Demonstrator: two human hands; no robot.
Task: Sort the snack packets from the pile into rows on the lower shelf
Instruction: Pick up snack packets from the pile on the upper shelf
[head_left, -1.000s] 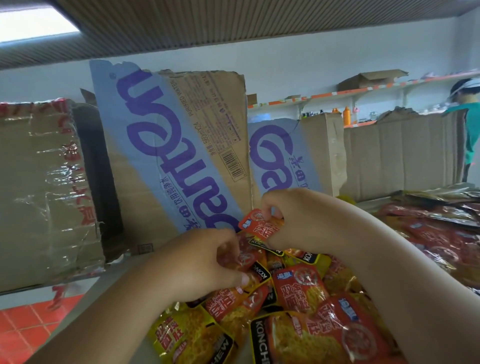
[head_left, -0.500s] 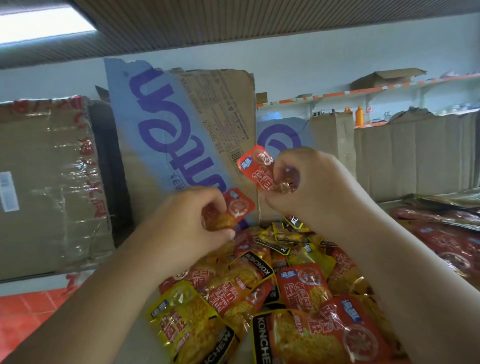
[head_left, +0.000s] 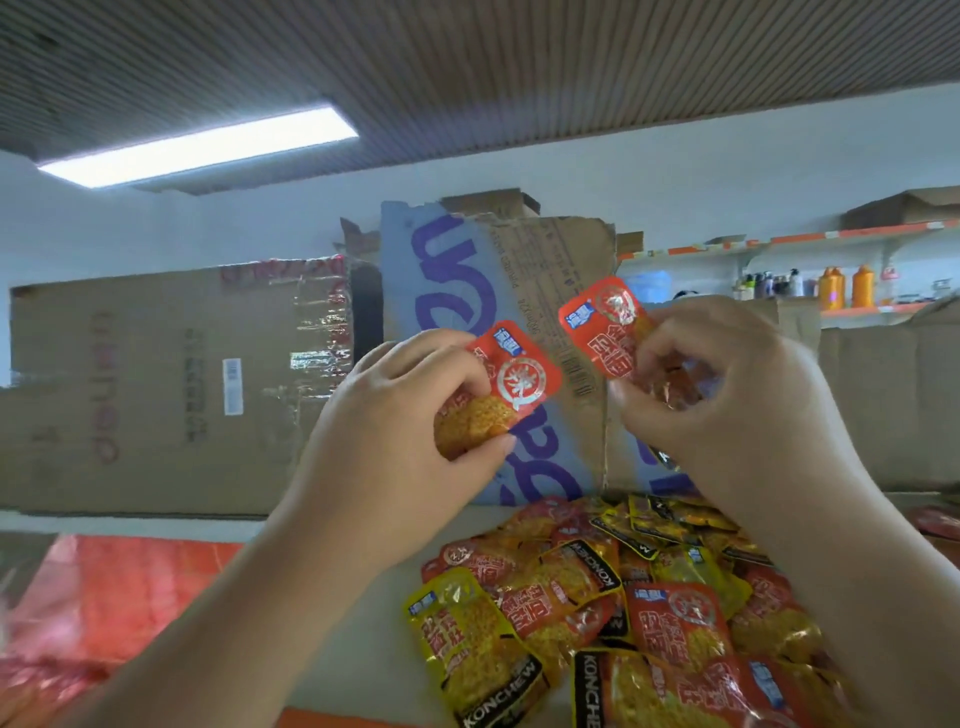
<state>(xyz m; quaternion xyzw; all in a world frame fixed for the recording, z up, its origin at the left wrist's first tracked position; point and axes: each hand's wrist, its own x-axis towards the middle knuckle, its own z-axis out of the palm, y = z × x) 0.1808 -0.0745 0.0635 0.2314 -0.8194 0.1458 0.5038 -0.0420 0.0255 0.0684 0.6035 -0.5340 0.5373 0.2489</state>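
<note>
— Both your hands have lifted clear of the pile (head_left: 670, 618) since a second ago. Holding what?
— Your left hand (head_left: 410, 447) pinches a red packet (head_left: 517, 376), your right hand (head_left: 737, 410) a second packet (head_left: 602, 322), above the pile near right. Lay them face-up, edges square.

Left grip (head_left: 395, 431): fingers curled round one red snack packet (head_left: 511, 384), held raised.
Right grip (head_left: 727, 395): pinches a second red packet (head_left: 602, 327), just beside the first, not touching it.
Pile (head_left: 623, 597) of red and yellow packets: near right, below both.
Cardboard boxes (head_left: 156, 389): far, upright.
Orange bottles (head_left: 847, 286): far right, on wall shelf (head_left: 779, 244).
</note>
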